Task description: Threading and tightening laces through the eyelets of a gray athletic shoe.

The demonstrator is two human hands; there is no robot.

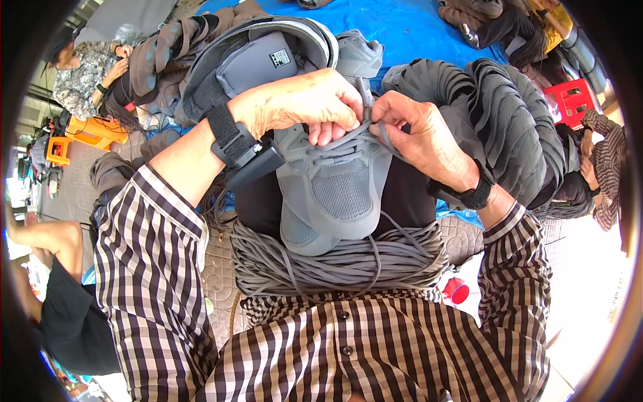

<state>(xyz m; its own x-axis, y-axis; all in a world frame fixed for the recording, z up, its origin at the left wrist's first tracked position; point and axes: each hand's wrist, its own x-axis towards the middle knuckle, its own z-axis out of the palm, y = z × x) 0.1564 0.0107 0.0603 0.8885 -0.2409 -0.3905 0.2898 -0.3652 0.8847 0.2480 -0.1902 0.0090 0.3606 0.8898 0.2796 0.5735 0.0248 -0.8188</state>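
On my lap lies a grey mesh sneaker [341, 194], its toe toward me, overlapping a second grey shoe [301, 231]. A grey shoelace [341, 153] crosses its lower eyelets. My left hand [308, 104] is closed on the sneaker at its upper eyelets, fingertips beside the tongue. In a pinch between thumb and forefinger, my right hand [425, 137] holds a length of lace at the eyelet edge. The exact hold of my left fingertips is partly hidden. A thick bundle of grey laces [335, 264] rests across my lap below the toe.
Beyond my left hand sits a large grey padded piece [258, 60]. Stacked grey shoe parts [489, 120] stand at right, near a red plastic stool [569, 100]. A blue tarp [415, 30] covers the ground ahead. Other people work at the far left [84, 80] and right edge.
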